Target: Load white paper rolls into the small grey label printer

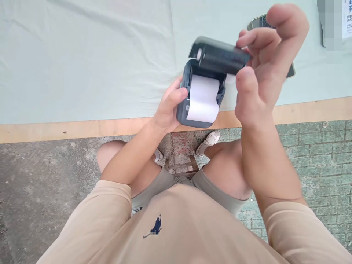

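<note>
A dark portable label printer [181, 113] is held up over the table's front edge, its lid [220, 55] swung open. White paper [205, 99] lies in its bay, one end hanging over the front. My left hand [170, 106] is closed around the printer's left side, thumb on the rim. With thumb and fingers, my right hand [264, 58] grips the right end of the raised lid. A bit of something white shows below the lid beside my right thumb; I cannot make out what it is.
Behind my right hand a phone-like dark device [257, 22] lies on the pale cloth [96, 62], mostly hidden. At the far right are a grey item and a white label [348, 22]. A wooden edge [68, 130] borders the table; my knees are beneath it.
</note>
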Demonstrator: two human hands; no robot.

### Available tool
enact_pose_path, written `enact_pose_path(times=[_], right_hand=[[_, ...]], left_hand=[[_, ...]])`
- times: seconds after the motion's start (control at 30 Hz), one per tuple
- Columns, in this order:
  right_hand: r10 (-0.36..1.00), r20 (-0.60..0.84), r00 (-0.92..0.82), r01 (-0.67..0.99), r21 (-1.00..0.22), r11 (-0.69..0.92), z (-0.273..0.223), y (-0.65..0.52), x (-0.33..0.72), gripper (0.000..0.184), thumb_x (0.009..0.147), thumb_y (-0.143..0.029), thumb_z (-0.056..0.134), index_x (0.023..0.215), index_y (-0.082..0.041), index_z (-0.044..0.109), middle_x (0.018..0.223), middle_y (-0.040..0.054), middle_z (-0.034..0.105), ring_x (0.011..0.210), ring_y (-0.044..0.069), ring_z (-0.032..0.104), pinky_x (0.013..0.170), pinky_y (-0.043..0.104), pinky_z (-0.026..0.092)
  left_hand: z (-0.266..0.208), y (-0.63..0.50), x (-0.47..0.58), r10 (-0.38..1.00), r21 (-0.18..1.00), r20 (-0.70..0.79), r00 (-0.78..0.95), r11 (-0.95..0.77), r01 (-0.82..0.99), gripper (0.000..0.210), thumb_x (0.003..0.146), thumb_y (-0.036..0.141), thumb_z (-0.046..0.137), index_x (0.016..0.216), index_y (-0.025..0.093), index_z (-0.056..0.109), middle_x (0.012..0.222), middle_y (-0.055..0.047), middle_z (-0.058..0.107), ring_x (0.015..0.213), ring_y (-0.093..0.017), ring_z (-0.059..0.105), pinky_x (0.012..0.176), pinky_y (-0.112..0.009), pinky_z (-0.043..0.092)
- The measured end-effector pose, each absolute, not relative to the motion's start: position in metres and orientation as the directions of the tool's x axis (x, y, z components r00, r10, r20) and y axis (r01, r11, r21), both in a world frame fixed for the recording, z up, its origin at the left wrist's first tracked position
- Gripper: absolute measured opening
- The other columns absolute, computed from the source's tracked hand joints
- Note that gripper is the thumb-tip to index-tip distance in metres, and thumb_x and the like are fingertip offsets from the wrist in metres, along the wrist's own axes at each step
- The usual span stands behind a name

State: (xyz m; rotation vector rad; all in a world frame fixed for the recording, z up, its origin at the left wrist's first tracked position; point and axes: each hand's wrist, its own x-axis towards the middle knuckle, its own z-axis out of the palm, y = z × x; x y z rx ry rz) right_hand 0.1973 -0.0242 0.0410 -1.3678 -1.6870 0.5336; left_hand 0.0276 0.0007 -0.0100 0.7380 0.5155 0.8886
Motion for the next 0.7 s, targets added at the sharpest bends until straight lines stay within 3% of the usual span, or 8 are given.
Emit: enact_pose_path(times=[0.1, 0.2, 0.3, 0.47, 0.6, 0.7], right_hand=[[0.897, 0.443, 0.012, 0.470, -0.794, 0.386, 0.034, -0.025, 0.193, 0.039, 0.090, -0.053, 0.041, 0.124, -0.033, 0.039, 0.129, 0.0035, 0.042, 0.120, 0.017, 0.049, 0.106, 0.035, 0.045], [0.928, 0.365, -0.078, 0.382, -0.848, 0.366, 0.026, -0.026, 0.189, 0.038, 0.088, -0.048, 0.051, 0.122, -0.032, 0.044, 0.125, 0.0026, 0.047, 0.121, 0.016, 0.049, 0.102, 0.032, 0.047], [0.963, 0.238, -0.128, 0.346, -0.899, 0.268, 0.020, -0.026, 0.188, 0.050, 0.086, -0.052, 0.056, 0.128, -0.032, 0.037, 0.131, 0.0019, 0.046, 0.111, 0.014, 0.056, 0.093, 0.029, 0.052], [0.980, 0.033, -0.198, 0.197, -0.978, 0.073, 0.016, -0.025, 0.192, 0.072, 0.081, -0.056, 0.061, 0.136, -0.034, 0.020, 0.122, 0.0021, 0.056, 0.099, 0.013, 0.063, 0.077, 0.025, 0.056], [0.981, 0.029, -0.191, 0.163, -0.985, 0.061, 0.016, -0.023, 0.193, 0.073, 0.081, -0.052, 0.064, 0.136, -0.034, 0.019, 0.124, 0.0026, 0.056, 0.096, 0.011, 0.063, 0.073, 0.023, 0.055], [0.987, 0.009, -0.160, 0.202, -0.979, 0.042, 0.015, -0.022, 0.192, 0.066, 0.082, -0.053, 0.061, 0.134, -0.032, 0.026, 0.120, 0.0017, 0.057, 0.097, 0.011, 0.063, 0.073, 0.023, 0.055]], left_hand=[[-0.007, 0.001, 0.028, 0.828, 0.756, -0.082, 0.555, 0.414, -0.507, 0.048, 0.075, 0.061, 0.058, 0.105, 0.024, 0.059, 0.110, -0.009, 0.068, 0.129, -0.031, 0.053, 0.096, -0.044, 0.054], [-0.005, -0.001, 0.028, 0.843, 0.769, -0.125, 0.523, 0.416, -0.486, 0.044, 0.077, 0.058, 0.061, 0.103, 0.023, 0.059, 0.105, -0.006, 0.068, 0.132, -0.030, 0.051, 0.095, -0.041, 0.055], [-0.004, -0.003, 0.028, 0.870, 0.769, -0.118, 0.479, 0.385, -0.511, 0.039, 0.076, 0.049, 0.068, 0.103, 0.023, 0.058, 0.102, -0.004, 0.068, 0.133, -0.029, 0.051, 0.093, -0.039, 0.056], [-0.003, -0.003, 0.027, 0.874, 0.770, -0.145, 0.465, 0.395, -0.501, 0.032, 0.075, 0.044, 0.070, 0.098, 0.025, 0.058, 0.101, -0.004, 0.070, 0.131, -0.029, 0.053, 0.091, -0.038, 0.057], [-0.002, -0.002, 0.028, 0.871, 0.755, -0.130, 0.474, 0.397, -0.521, 0.024, 0.080, 0.044, 0.063, 0.094, 0.024, 0.058, 0.098, -0.004, 0.069, 0.131, -0.028, 0.052, 0.093, -0.037, 0.056], [-0.004, 0.001, 0.028, 0.858, 0.751, -0.162, 0.487, 0.427, -0.503, 0.033, 0.082, 0.053, 0.050, 0.086, 0.022, 0.059, 0.091, -0.006, 0.070, 0.132, -0.028, 0.050, 0.101, -0.039, 0.052]])
